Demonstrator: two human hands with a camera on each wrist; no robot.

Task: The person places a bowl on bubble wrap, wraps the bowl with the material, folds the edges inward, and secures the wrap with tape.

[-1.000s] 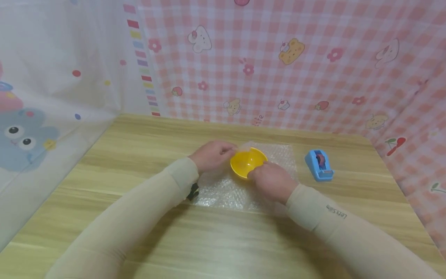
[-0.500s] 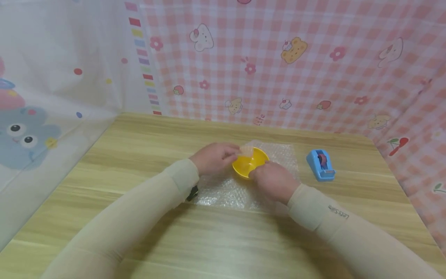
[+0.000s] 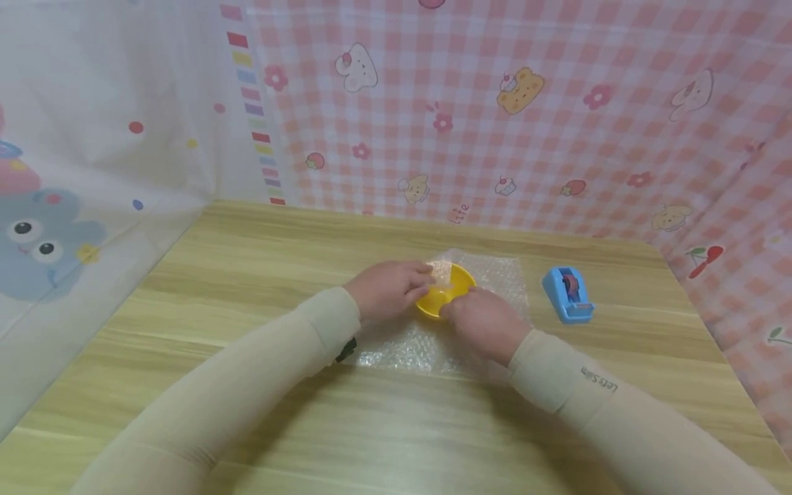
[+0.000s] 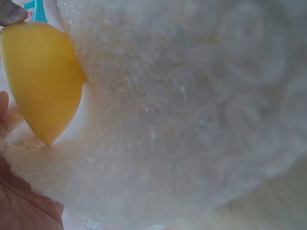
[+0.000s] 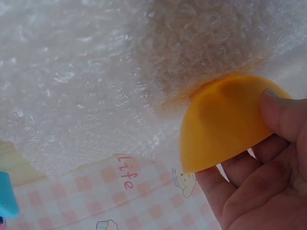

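The yellow bowl sits on a sheet of bubble wrap in the far half of the worktop, a little right of its middle, its hollow facing up towards the head camera. The step in hand looks to be folding the wrap over the bowl: a flap of it crosses the rim on the left and reaches into the hollow. The next move seems to call for tucking that flap down while the bowl is held steady, then bringing in the sheet lying loose towards the far and right edges. The left hand is at the flap, thumb and fingers drawn close and apparently pinching it, though the wrap hides part of their grasp in the left wrist view. The right hand grips the bowl's right side, its fingers parted only by the thickness of the wall, with the thumb on the outside. Beyond the wrap, nearer the worktop's right edge, stands a blue tape dispenser, touched by neither hand.
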